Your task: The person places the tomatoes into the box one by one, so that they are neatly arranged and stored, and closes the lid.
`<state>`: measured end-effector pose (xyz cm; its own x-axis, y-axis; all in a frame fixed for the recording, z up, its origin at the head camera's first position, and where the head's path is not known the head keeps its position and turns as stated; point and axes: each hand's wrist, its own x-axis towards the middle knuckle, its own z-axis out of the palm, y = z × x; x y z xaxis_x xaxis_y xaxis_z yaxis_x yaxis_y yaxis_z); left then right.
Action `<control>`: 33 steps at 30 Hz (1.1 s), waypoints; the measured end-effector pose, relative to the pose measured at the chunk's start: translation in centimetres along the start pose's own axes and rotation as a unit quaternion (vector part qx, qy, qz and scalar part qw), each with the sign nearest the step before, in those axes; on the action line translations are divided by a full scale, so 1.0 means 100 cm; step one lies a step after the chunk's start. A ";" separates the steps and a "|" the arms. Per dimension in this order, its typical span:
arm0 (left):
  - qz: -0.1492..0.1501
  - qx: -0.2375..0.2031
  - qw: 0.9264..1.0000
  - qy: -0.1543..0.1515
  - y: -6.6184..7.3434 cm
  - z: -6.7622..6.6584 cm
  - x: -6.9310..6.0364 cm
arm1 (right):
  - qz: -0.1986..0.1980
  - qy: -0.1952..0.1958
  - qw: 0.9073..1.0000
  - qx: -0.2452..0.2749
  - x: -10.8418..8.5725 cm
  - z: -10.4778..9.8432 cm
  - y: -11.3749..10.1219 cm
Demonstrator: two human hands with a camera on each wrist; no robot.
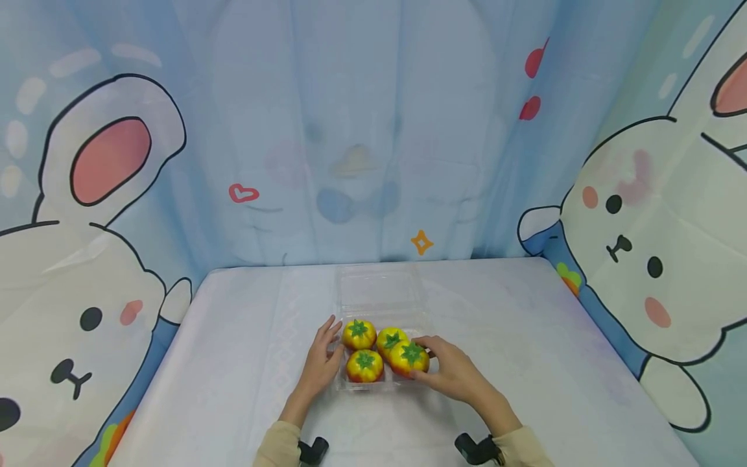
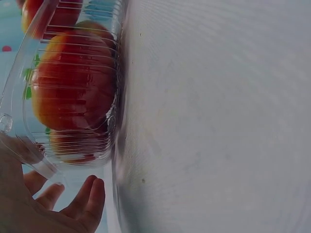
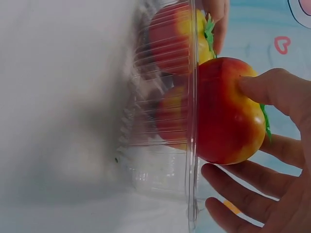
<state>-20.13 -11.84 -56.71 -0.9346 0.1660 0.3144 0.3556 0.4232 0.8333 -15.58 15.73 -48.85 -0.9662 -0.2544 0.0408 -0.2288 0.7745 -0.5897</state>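
From my head, one camera looks forward and down, far enough back to take in the white cloth-covered worktop (image 1: 233,363), the pale-blue printed curtain (image 1: 350,78) and both black wrist cameras (image 1: 314,450). My left wrist's view sits low and close, rolled sideways, worktop along its right, my left fingers (image 2: 95,201) at lower left. My right wrist's, also near, rolls oppositely, my right fingers (image 3: 238,191) at right. All three share the clear ribbed plastic container (image 2: 103,151).
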 end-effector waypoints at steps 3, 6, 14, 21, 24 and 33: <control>0.001 -0.001 1.000 -0.001 -0.001 0.000 0.000 | 0.008 -0.008 1.000 -0.015 0.002 0.002 -0.002; 0.001 -0.004 1.000 -0.003 0.000 0.001 -0.001 | 0.009 -0.013 0.999 -0.037 0.002 0.006 -0.001; 0.002 -0.006 1.000 -0.001 0.001 0.001 -0.001 | -0.033 -0.007 0.997 -0.074 0.004 0.014 -0.002; 0.001 0.001 1.000 -0.004 0.001 0.000 0.000 | -0.030 -0.006 0.996 -0.084 0.005 0.016 -0.004; 0.008 0.003 1.000 -0.002 0.001 -0.001 0.000 | -0.029 -0.007 0.995 -0.094 0.006 0.017 -0.003; 0.009 0.004 1.000 0.000 0.001 -0.002 0.000 | -0.015 -0.017 0.992 -0.121 0.009 0.017 -0.003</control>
<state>-20.13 -11.96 -56.57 -0.9279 0.1734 0.3300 0.3728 0.4271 0.8238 -16.18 14.29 -50.02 -0.9552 -0.2951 0.0251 -0.2823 0.8819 -0.3775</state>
